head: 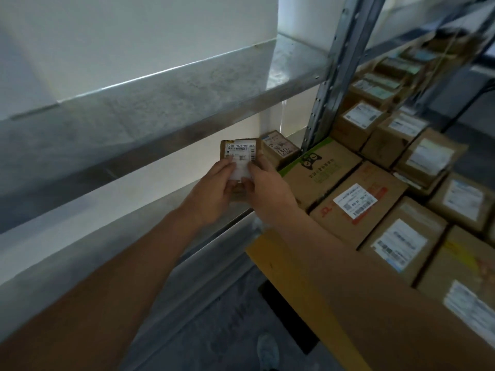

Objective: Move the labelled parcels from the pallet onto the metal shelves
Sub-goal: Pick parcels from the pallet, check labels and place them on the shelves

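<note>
Parcel point(239, 156), small and brown, sits upright in both hands at the middle of the view, its white label facing the camera and its long axis running roughly up and down, the printed code line at the top. It is held in the air in front of the gap between two metal shelf levels, not resting on either.

Furthest left, a broad grey metal shelf point(134, 113) slants across the view, with a pale wall behind it. Below it runs a lower shelf edge point(209, 245).

Moving right, the left hand point(211, 194) grips the parcel's lower left side, fingers curled round the edge and thumb lying over the label's lower part. The parcel rises above both hands, so only its bottom half is covered.

The right hand point(265, 188) holds the lower right side in the same way, thumb pressed on the label, fingers wrapped behind.

Just beyond the parcel to the right, a second small box point(280, 149) with handwritten digits stands on the lower shelf beside a grey upright post point(325, 103).

Further right, a carton with a green stripe point(318, 170) and many labelled brown boxes point(359, 202) lie packed close together on a yellow-edged shelf point(294, 285).
</note>
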Tool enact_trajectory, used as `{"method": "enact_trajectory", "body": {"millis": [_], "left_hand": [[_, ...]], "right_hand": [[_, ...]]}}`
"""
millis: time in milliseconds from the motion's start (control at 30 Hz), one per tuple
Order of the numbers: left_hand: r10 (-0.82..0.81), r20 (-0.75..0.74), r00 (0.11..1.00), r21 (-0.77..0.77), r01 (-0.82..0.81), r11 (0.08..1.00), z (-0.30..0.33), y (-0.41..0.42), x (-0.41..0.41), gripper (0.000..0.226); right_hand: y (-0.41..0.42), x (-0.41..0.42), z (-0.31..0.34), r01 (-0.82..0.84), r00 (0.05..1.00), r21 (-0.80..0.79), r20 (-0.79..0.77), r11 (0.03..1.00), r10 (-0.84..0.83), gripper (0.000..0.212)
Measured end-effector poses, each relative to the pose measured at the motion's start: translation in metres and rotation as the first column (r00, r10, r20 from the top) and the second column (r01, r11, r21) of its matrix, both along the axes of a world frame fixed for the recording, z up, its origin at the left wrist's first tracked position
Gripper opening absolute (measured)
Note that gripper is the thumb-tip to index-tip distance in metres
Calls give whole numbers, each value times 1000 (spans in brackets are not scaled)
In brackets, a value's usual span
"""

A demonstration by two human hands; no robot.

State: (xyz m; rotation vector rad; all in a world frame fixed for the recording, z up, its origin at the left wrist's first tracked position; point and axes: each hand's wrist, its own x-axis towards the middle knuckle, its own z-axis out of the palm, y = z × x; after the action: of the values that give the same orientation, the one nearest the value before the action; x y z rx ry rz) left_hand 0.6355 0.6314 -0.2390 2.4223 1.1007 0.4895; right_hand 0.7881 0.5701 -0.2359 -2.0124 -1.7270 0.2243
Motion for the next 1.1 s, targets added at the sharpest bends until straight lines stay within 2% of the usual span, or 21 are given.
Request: {"method": "enact_trajectory", "body": {"millis": [233,667,900,1100], "left_hand": [[-149,88,985,3,149,989,24,-34,7,50],[-398,124,909,106,387,916,69,-116,84,50],[-450,140,882,162,428,889,86,-159,148,47],[-472,148,869,164,449,878,94,-203,204,48]], "right_hand": [[-53,-7,30,166,986,64,9,984,-167,40],[-176,40,79,421,906,108,4,900,-424,42],[-230,93,92,503,863,77,13,861,-505,40],[-272,147,92,517,852,146,9,844,-523,41]]}}
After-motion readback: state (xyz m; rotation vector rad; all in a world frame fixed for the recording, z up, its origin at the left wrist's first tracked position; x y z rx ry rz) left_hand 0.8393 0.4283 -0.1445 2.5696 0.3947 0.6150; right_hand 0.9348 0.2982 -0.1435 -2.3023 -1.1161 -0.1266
